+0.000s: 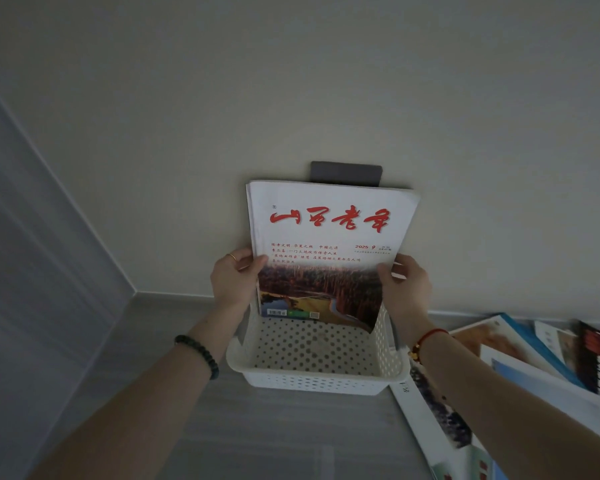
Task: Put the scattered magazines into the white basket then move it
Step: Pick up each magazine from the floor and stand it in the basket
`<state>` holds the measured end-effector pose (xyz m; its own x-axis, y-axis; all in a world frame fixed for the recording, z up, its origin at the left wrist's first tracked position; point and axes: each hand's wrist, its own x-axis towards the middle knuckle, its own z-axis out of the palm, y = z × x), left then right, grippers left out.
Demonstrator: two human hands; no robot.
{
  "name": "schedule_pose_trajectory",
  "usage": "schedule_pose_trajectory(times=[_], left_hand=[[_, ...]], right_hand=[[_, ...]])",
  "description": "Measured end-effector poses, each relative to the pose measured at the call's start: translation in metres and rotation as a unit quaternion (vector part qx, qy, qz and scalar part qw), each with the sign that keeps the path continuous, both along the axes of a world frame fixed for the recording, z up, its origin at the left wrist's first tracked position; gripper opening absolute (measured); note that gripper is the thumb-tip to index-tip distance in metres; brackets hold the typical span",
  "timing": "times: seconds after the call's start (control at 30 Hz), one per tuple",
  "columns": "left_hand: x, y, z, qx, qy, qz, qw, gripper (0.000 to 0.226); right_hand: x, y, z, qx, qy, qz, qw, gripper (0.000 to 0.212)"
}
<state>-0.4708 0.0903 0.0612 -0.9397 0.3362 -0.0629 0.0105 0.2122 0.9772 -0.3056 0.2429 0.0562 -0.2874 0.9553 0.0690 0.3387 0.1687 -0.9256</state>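
- I held the magazine [329, 251] upright, its long axis vertical. The red title was at the top and the cover faced me.
- Its lower edge dipped into the far part of the white basket [312, 382], which sat on the grey floor [257, 438] close to the pale wall [291, 81].
- My left hand [231, 280] pinched the left edge with the thumb on the cover. My right hand [404, 285] pinched the right edge the same way.
- The cover was glossy paper, white above and a reddish landscape photo below. Its lower right corner curled, and thick page edges showed along the left side.
- The basket was white plastic, rectangular with rounded corners. Round holes dotted its bottom and small slots lined its near wall.
- My fingers behind the pages were hidden, and so was the basket's far wall.
- A dark grey plate [345, 173] on the wall showed only above the magazine.
- The scattered magazines [534, 368] lay overlapping on the right, blurred and cut off by the frame.
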Motion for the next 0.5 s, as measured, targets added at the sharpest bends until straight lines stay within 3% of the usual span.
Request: schedule_pose_trajectory(times=[0.13,0.3,0.4,0.5], left_hand=[[0.001,-0.002,0.001,-0.002,0.015,-0.002,1.0,0.028],[0.006,-0.002,0.007,-0.071,0.067,-0.001,0.995,0.028],[0.018,-0.005,0.009,-0.103,0.045,0.016,0.994,0.046],[0.038,-0.014,0.009,-0.089,0.005,0.026,0.996,0.058]], right_hand=[[0.009,0.007,0.005,0.008,-0.024,0.035,0.999,0.027],[0.021,0.012,0.015,0.015,-0.08,0.122,0.989,0.034],[0.039,0.015,0.02,-0.038,-0.072,0.142,0.986,0.044],[0.076,0.022,0.027,-0.03,-0.071,0.151,0.986,0.041]])
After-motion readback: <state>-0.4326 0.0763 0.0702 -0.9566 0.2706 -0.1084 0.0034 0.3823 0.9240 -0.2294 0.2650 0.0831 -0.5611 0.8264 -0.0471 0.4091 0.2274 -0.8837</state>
